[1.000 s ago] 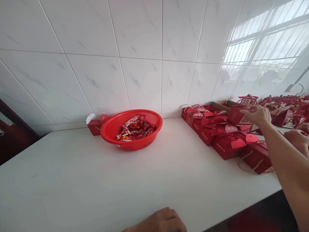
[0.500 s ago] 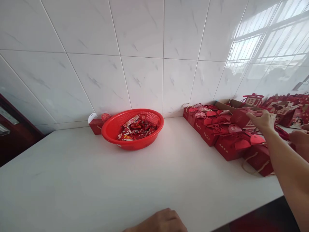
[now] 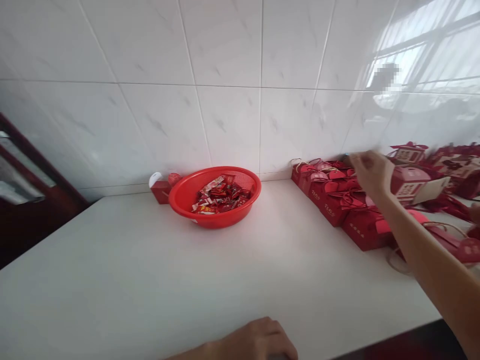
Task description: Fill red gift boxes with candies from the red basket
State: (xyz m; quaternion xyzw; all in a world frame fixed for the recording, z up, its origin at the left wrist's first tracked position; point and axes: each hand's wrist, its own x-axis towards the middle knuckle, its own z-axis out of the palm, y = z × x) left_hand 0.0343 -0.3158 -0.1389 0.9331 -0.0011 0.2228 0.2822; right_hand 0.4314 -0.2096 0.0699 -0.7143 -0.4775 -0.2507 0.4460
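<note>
My left hand [image 3: 260, 340] is at the near side of the white counter [image 3: 210, 280], fingers curled; a dark patch shows under them, unclear. My right hand [image 3: 373, 172] hovers over the red gift boxes [image 3: 362, 230], left of a red-and-white box [image 3: 407, 180] with a pale flap sticking out. Its fingers are bent and motion-blurred, so any hold is unclear. A red basket [image 3: 193, 220] of wrapped sweets [image 3: 221, 195] stands against the tiled wall. Beside it on the left is a small open red box [image 3: 161, 191].
Part of another person's hand [image 3: 475, 212] shows at the right edge. More red gift boxes [image 3: 455, 165] stand at the far right. A cardboard box [image 3: 349, 161] is partly hidden behind my right hand. Dark red furniture [image 3: 41, 205] borders the counter's left end.
My right hand has moved left and away from the red-and-white box, which now sits farther right. The view has shifted slightly left. My left hand stays near the counter's front.
</note>
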